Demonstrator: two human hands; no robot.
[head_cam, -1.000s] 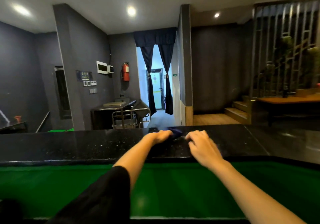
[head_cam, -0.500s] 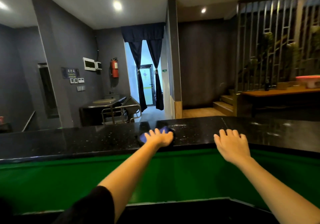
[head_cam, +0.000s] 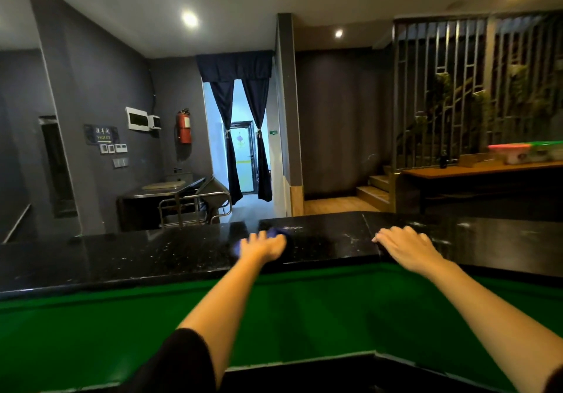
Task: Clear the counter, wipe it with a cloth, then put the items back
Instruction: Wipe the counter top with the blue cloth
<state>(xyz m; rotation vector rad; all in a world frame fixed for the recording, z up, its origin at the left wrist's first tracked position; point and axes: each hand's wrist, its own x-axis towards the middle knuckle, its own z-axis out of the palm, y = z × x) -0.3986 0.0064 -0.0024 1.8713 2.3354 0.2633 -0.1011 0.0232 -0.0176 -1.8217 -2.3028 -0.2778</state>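
Observation:
A black speckled stone counter runs across the view above a green lower surface. My left hand lies flat with spread fingers on a dark blue cloth, pressing it onto the counter; most of the cloth is hidden under the hand. My right hand rests palm down with straight fingers on the counter to the right, near a seam in the stone. It holds nothing.
Beyond the counter stand a metal cart and a steel sink unit. A wooden table at the right carries plastic containers. Steps rise beside it. A curtained doorway lies straight ahead.
My hands have drawn apart: the left stays flat on the blue cloth and has slid it slightly, the right moved to the right and laid flat. My head turned a little.

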